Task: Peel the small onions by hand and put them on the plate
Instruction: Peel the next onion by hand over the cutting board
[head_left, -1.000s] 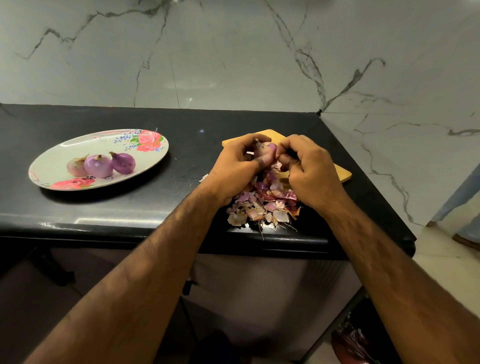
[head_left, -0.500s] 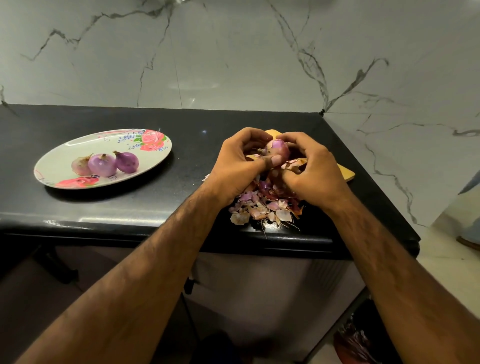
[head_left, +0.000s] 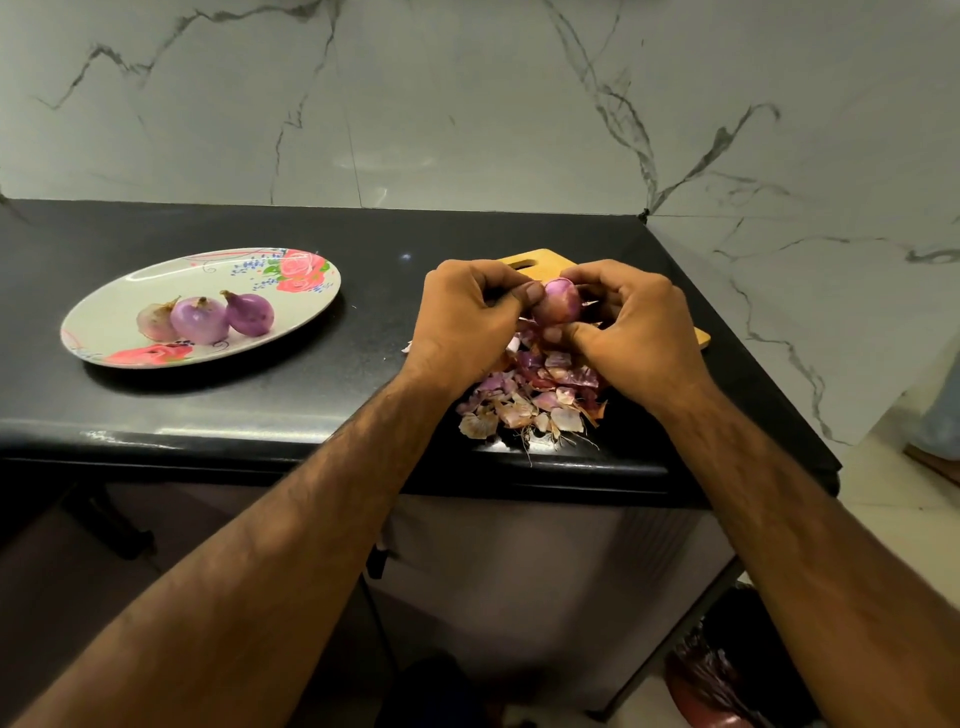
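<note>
While both hands clamp 1 onion (head_left: 557, 302) over the counter's front-right corner, left hand (head_left: 470, 319) and right hand (head_left: 631, 325), it could slip and roll off; the plate (head_left: 109, 317) holds 3.

Left hand (head_left: 467, 322) and right hand (head_left: 631, 327) pinch one onion (head_left: 557, 301) between fingertips, above a heap of peels (head_left: 530, 395) on the black counter (head_left: 363, 332); a yellow board (head_left: 535, 260) shows behind; three onions (head_left: 205, 317) lie touching on the plate (head_left: 130, 291), well apart leftward.
</note>
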